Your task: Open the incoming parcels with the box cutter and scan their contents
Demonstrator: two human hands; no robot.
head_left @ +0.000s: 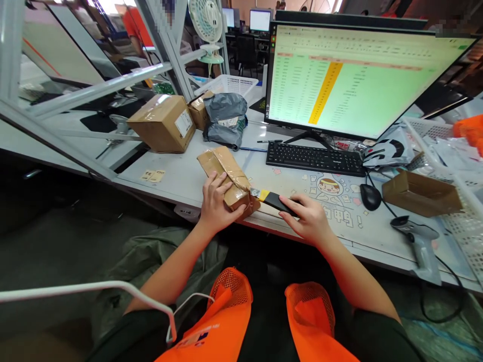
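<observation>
A small taped cardboard box (234,173) lies tilted at the desk's front edge. My left hand (221,201) grips its near side, fingers over the top and thumb at the lower corner. In my right hand (307,216) is a black and yellow utility knife (277,202), held by its handle. The knife's metal end points left and meets the right end of the box; how deep the blade goes, I cannot tell.
Behind the box stand a larger carton (162,123) and a grey plastic parcel (226,118). A keyboard (315,158) lies below the monitor (350,85). Rightward are a mouse (370,196), an open carton (420,193), a barcode scanner (418,236) and a white basket (468,226).
</observation>
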